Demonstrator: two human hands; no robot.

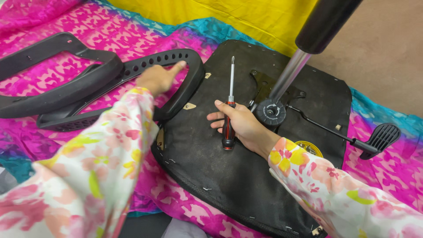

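My right hand [241, 125] grips a screwdriver [229, 105] with a red and black handle, its metal shaft pointing away from me over the upturned black chair seat [229, 176]. My left hand [159, 78] rests on a black curved armrest [185, 83] with a row of holes, index finger stretched out along it. That armrest lies against the seat's left edge. A second black armrest [66, 83] lies just left of it. A gas lift cylinder [304, 48] rises from the mechanism plate [271, 110] in the seat's middle.
A black lever with a ribbed paddle [379, 139] sticks out to the right of the seat. Everything lies on a pink and teal patterned cloth [88, 26]. Yellow fabric [229, 15] and brown floor [387, 57] lie beyond.
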